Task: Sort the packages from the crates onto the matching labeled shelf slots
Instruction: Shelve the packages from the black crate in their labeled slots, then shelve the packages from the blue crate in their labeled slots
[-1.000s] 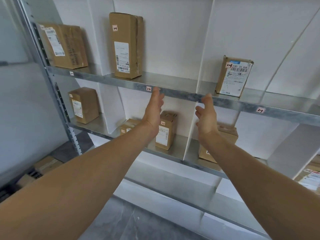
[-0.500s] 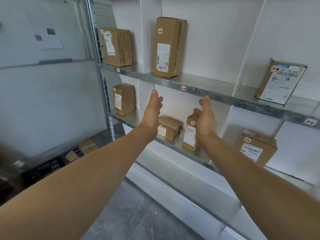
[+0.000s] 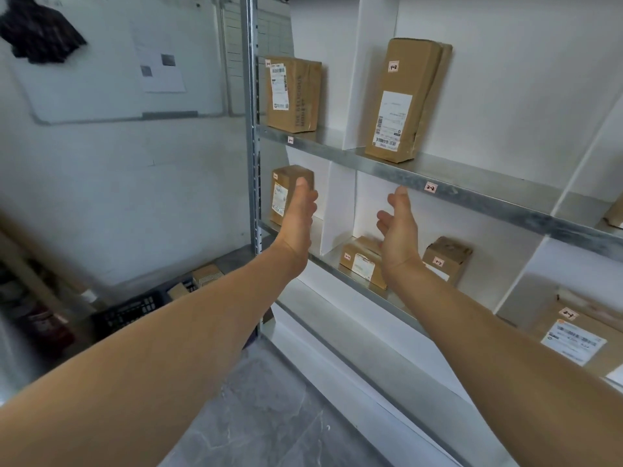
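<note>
**Both hands up and empty before the shelves**

Held up near frame centre, palms facing each other: left hand [image 3: 298,224], fingers straight and together, gripping nothing. At 3 o'clock of it, right hand [image 3: 399,237], fingers loosely spread and slightly curved, likewise empty. Right thumb tip close under the upper shelf edge [image 3: 472,193], contact impossible to judge.

On the rack:
- tall package [image 3: 404,99] marked 1-2, upright at 1 o'clock
- printed package [image 3: 293,94] at 12 o'clock
- small package [image 3: 285,187], partly hidden behind the left fingers
- flat package [image 3: 360,261] and tagged package [image 3: 446,261], either side of the right wrist
- large package [image 3: 580,335] at 4 o'clock

Shelf label [image 3: 430,187] reading 2-2, just at 3 o'clock of the right thumb. Down at 8 o'clock, dark crate [image 3: 131,310] on the floor, small boxes [image 3: 207,274] just beyond it.
</note>
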{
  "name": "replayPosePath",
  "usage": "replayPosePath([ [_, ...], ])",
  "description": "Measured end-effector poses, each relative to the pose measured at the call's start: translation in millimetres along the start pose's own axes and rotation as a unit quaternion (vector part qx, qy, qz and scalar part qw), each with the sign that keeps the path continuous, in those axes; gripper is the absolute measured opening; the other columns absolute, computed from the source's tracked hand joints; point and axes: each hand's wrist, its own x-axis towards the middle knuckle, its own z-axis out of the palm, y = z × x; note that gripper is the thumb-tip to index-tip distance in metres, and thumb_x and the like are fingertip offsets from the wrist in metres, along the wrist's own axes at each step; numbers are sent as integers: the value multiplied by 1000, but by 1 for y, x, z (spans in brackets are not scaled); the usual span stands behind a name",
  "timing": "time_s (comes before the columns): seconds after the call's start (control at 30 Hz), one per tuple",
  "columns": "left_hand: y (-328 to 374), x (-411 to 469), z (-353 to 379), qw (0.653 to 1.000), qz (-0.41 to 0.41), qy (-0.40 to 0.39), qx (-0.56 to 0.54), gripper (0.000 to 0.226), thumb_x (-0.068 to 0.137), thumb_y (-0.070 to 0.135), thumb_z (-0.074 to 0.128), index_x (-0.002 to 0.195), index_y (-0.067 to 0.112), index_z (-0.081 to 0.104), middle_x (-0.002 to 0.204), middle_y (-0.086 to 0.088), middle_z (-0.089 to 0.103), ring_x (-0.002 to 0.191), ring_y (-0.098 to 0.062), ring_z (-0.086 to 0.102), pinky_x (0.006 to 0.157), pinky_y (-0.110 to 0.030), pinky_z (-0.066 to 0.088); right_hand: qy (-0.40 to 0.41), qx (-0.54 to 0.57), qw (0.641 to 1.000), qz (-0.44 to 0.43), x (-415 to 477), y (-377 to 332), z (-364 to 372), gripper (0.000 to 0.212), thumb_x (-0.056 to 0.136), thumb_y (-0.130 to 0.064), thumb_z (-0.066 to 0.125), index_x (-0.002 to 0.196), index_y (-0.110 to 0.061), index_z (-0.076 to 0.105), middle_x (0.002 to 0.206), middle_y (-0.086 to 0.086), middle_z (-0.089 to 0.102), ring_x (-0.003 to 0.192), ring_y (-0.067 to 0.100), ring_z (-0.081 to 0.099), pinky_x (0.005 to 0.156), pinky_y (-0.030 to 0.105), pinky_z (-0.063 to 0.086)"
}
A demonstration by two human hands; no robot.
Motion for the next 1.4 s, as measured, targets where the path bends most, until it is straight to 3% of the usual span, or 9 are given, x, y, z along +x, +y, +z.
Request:
replayPosePath([
  [0.13,6,14,-32,1000,18,14,-10,66,102,64,17,154,27,33,110,18,52,88,2,49,97,-35,28,0,0,1000,1,10,5,37,57,105,-62,32,151,-29,46,149,0,50,141,19,45,122,47,29],
  [0.27,12,31,-71,999,14,0,-31,77,98,72,15,161,28,21,163,9,29,150,-14,25,121,-47,10,-9,-7,1000,0,21,12,74,59,105,-63,31,151,-29,46,152,2,50,143,22,44,121,47,28],
  [0.43,23,37,-117,999,32,18,-14,75,100,69,14,158,24,28,161,6,30,150,-14,23,122,-50,11,-15,-23,1000,7,22,19,126,55,106,-62,29,148,-31,47,152,2,50,141,21,46,118,45,30],
  [0.57,36,43,-156,998,42,41,-11,73,102,64,9,160,22,23,166,2,23,154,-18,16,122,-51,8,-40,-26,999,14,31,22,167,30,110,-54,28,120,-36,50,103,-13,56,94,-3,53,79,21,38],
  [0.63,35,52,-181,996,45,74,-10,75,100,68,11,160,24,25,167,1,22,155,-21,14,123,-54,7,-76,-32,996,16,34,24,193,36,109,-54,29,124,-30,52,107,-6,60,95,0,54,71,19,37],
  [0.73,34,64,-214,993,45,110,-8,76,99,71,13,159,26,28,167,0,22,155,-23,14,123,-57,6,-107,-7,994,9,39,32,232,77,91,-70,43,132,-6,57,128,21,61,122,34,58,98,40,51],
  [0.87,33,83,-252,989,45,143,-8,76,98,71,15,158,26,29,167,-1,21,155,-23,14,123,-57,7,-140,13,990,10,56,48,275,33,96,-62,47,108,-36,62,113,-11,64,119,15,60,113,38,40],
  [1.07,43,127,-295,979,50,195,-13,76,98,72,17,158,27,31,167,0,22,155,-22,13,123,-56,7,-213,18,977,26,96,62,337,100,72,-82,40,156,-28,43,157,-1,49,142,15,47,122,43,30],
  [1.4,61,217,-342,960,59,272,-26,76,97,72,20,157,28,33,166,1,24,155,-22,14,123,-55,8,-280,10,960,11,194,81,424,70,101,-68,29,157,-26,39,160,5,43,147,20,40,122,45,28],
])
